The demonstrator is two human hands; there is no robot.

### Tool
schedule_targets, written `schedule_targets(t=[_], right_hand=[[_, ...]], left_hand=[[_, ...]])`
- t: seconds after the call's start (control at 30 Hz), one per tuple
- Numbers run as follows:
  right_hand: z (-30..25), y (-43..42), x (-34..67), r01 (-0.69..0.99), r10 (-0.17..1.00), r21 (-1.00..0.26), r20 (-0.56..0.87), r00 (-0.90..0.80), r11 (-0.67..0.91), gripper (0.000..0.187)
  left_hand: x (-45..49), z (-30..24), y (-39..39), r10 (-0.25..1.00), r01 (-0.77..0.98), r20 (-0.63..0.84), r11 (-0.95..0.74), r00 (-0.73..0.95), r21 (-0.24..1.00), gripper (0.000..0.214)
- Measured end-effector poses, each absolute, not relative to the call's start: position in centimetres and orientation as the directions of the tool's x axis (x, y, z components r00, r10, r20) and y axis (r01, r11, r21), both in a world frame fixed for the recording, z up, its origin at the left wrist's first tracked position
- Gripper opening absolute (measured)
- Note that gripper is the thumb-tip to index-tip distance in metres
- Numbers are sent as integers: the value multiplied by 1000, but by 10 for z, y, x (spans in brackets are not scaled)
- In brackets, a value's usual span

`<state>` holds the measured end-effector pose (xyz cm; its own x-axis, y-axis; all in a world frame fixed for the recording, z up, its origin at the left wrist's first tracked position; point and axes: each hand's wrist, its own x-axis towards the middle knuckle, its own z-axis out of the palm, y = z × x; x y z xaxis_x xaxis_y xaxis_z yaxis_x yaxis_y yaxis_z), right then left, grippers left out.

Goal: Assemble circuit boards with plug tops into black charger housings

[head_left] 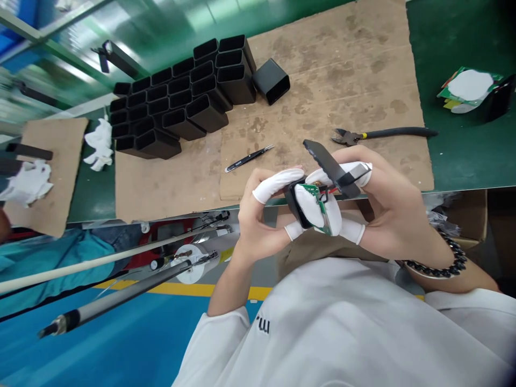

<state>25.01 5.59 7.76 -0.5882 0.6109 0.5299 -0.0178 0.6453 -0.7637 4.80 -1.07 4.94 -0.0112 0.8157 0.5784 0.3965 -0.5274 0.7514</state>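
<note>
My left hand (258,223), with white finger cots on thumb and fingers, grips a black plastic housing (295,203). My right hand (389,201), also in finger cots, is closed around a green circuit board (334,214) with white pads on it. The board is at the housing's opening; how far inside it sits I cannot tell. Red and black wires show beside the board. A flat black panel with a clip (332,167) sticks up by my right fingers, seemingly joined by the wires. Black tweezers (249,158) and side cutters (382,133) lie beyond my hands.
Several black rectangular tubes (173,102) stand grouped on the cardboard (322,70), one tube (271,80) lying apart. More boards with a white pad (470,86) lie at right. White gloves (99,144) lie left. A person in a teal sleeve (52,263) is at far left.
</note>
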Motion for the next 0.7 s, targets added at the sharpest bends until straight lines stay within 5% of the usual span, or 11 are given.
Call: schedule_targets(t=[0.27,0.47,0.6,0.7], right_hand=[[77,60,243,59,652,-811,422,-630,582,28],[80,64,250,47,629,-854,344,-697,518,25],[84,71,260,-13,596,-940,227,-770,341,59],[82,71,261,-98,668,-938,307,-678,332,73]], left_hand=[[49,42,-17,852,450,515,-426,-93,785,64],[48,37,-17,869,334,485,-430,-99,839,73],[46,34,-15,891,249,446,-415,-82,875,74],[46,34,-13,903,212,425,-405,-56,889,73]])
